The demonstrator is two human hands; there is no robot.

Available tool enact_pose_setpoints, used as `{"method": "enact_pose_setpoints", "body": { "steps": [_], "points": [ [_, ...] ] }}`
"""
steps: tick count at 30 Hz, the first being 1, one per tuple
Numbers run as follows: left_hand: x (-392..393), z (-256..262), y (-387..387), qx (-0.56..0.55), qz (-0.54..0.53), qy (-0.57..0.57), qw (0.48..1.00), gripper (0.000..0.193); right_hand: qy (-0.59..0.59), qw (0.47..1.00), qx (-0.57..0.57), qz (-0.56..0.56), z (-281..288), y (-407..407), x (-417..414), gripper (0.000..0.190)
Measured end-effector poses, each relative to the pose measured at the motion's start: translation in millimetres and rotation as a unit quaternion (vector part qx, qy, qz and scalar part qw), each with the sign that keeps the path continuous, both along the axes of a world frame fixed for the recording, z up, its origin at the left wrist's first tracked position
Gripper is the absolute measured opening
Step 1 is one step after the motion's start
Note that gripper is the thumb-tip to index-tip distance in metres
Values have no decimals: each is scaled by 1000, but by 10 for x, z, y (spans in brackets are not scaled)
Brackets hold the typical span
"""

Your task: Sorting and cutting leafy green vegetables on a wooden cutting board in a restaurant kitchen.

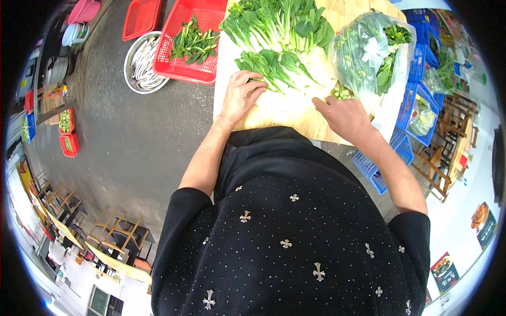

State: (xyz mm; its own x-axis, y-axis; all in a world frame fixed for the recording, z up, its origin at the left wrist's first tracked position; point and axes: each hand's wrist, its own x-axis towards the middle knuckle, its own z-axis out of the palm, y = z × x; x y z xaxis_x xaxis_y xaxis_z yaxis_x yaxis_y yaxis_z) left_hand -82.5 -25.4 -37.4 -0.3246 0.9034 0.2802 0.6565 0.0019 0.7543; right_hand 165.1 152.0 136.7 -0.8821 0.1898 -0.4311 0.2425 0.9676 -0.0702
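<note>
My left hand (pixel 242 94) presses its bent fingertips on the near left edge of a small bunch of leafy greens (pixel 272 69), lying on a wooden board (pixel 276 114). To the right, my right hand (pixel 346 116) is curled low over the board, near the pale stem ends. A small brown piece shows beside its wrist; what the fingers hold is hidden, and glare washes out the area between the hands. A larger pile of greens (pixel 280 23) lies behind the small bunch. Cut stem pieces (pixel 340 91) sit beyond my right hand, beside a clear plastic bag of greens (pixel 357 55).
Left of the board are a red plastic basket (pixel 166 65) with leafy stems, a metal bowl (pixel 132 85) of slender whitish items and an empty red basket (pixel 138 21). Blue crates (pixel 401 102) stand to the right. Wooden chairs (pixel 433 170) are farther off.
</note>
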Motion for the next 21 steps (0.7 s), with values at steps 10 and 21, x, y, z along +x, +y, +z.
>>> {"method": "enact_pose_setpoints", "body": {
  "steps": [10, 21],
  "points": [
    [7, -27, -12, 4, -4, 10, 1000, 16, 8, 1000, 18, -1, -48, -89, 77, 42],
    [-14, -18, -2, 16, -14, 15, 1000, 17, -29, 999, 28, -34, -130, -311, 154, 55]
  ]
}}
